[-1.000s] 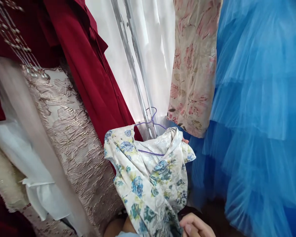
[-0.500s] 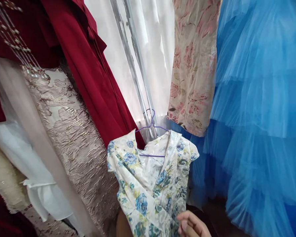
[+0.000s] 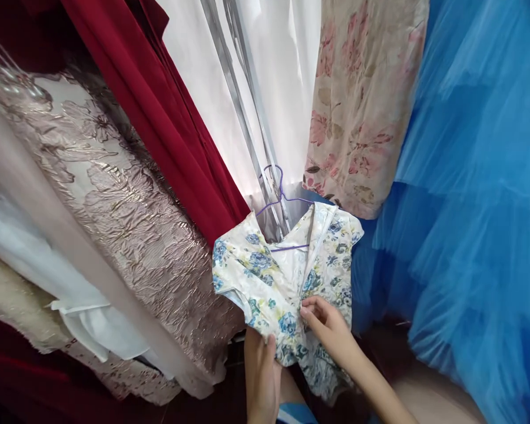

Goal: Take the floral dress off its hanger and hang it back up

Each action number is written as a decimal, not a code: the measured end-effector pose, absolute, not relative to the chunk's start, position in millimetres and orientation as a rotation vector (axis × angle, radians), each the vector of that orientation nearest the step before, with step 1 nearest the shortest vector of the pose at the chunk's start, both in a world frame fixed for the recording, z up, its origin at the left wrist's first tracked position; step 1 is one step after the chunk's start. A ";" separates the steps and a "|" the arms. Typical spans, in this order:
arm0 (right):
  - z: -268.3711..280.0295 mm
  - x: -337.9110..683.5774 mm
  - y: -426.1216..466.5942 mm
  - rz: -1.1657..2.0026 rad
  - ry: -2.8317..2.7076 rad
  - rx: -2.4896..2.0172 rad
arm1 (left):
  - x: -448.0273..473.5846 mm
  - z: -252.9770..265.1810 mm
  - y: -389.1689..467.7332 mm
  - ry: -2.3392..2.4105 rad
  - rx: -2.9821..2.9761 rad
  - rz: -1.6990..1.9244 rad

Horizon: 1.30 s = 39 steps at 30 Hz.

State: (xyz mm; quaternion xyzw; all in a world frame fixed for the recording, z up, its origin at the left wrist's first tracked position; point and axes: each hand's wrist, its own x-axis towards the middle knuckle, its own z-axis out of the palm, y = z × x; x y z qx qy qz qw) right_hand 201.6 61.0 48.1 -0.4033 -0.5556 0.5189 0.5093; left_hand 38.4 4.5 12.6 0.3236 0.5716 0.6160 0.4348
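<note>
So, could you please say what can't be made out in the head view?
Head view: what the right hand pinches on the floral garment; too small, covered by fingers.
Head view: most fingers of the left hand; behind that garment.
Head view: top of the blue tulle; cut by upper edge.

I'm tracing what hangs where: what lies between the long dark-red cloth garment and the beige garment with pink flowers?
In the head view, white draped cloth and slim grey metal bars lie between them, with a thin purple hanger's hook lower down.
</note>
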 end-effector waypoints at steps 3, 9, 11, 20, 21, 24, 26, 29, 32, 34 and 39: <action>50.8 198.3 71.5 1.157 -1.372 -1.043 | 45.5 12.8 4.6 1.318 0.789 1.520; 43.2 203.2 68.6 1.131 -1.341 -1.105 | 57.0 13.9 14.9 1.389 0.813 1.684; 40.7 206.9 62.4 1.183 -1.285 -1.103 | 54.0 13.1 14.8 1.523 0.893 1.943; 68.3 224.0 38.0 1.369 -1.285 -1.043 | 78.6 39.6 14.1 1.624 1.887 1.475; 71.1 225.1 36.3 1.363 -1.310 -1.041 | 85.1 42.6 16.1 1.615 1.890 1.475; 73.4 226.9 31.4 1.337 -1.363 -1.008 | 97.3 48.6 18.9 1.611 1.891 1.512; 71.7 227.1 28.7 1.357 -1.352 -0.986 | 100.0 51.2 17.6 1.583 1.898 1.518; 71.4 225.7 30.2 1.451 -1.235 -0.964 | 101.0 54.5 14.8 1.533 1.889 1.480; 83.9 222.2 46.2 1.466 -1.129 -0.907 | 101.4 56.9 15.6 1.549 1.880 1.376; 101.8 218.4 66.7 1.396 -1.143 -0.882 | 100.3 58.8 17.5 1.565 1.897 1.286; 164.4 205.8 128.5 1.359 -1.188 -0.755 | 94.6 77.7 16.1 1.671 2.117 0.959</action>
